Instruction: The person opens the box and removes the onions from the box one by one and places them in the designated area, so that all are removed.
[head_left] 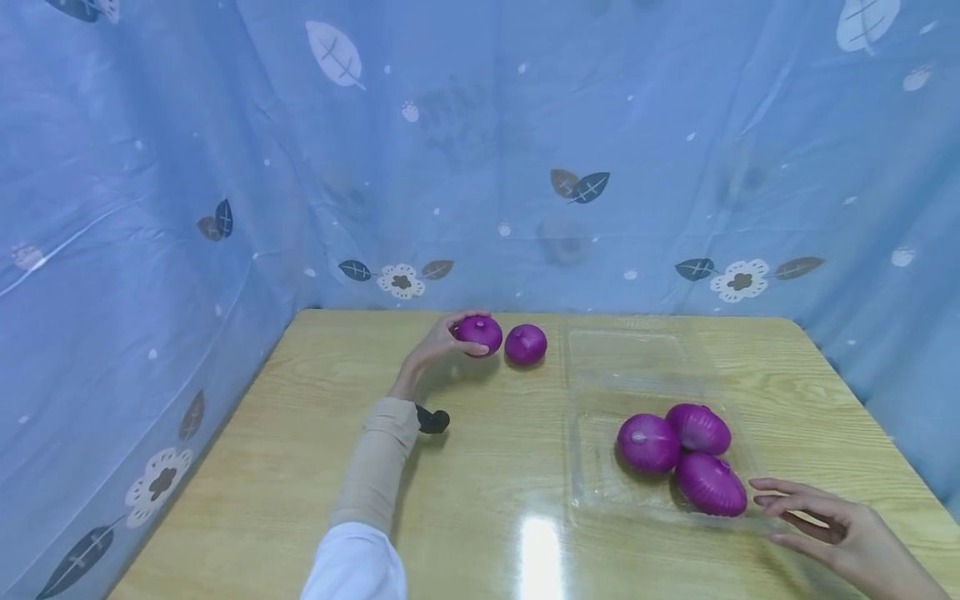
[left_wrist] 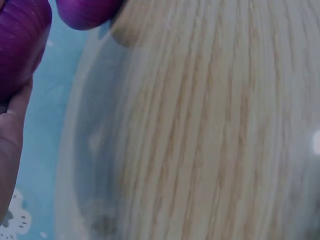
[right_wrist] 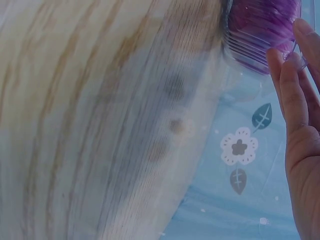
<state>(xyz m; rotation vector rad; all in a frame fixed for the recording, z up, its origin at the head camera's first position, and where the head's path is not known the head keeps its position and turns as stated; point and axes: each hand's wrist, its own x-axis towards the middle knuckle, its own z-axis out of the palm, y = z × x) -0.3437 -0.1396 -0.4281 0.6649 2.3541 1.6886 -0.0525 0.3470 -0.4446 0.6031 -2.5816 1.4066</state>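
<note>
My left hand [head_left: 448,337] grips a purple onion [head_left: 480,335] near the far edge of the table, thumb across its near side. Just right of it, a second purple onion [head_left: 526,345] rests on the wood; both appear at the top left of the left wrist view. Three more onions [head_left: 648,443] sit together in the base of a clear plastic container [head_left: 596,492]. At the container's near right corner is my right hand [head_left: 832,525], fingers loosely bent and spread from the thumb. In the right wrist view its fingertips [right_wrist: 274,55] overlap the clear wall.
The container's clear lid [head_left: 630,354] lies folded back toward the far edge. A black rounded piece [head_left: 432,420] juts out beside the left sleeve. Blue patterned curtain [head_left: 465,167] borders the wooden table [head_left: 480,517] at the back and sides.
</note>
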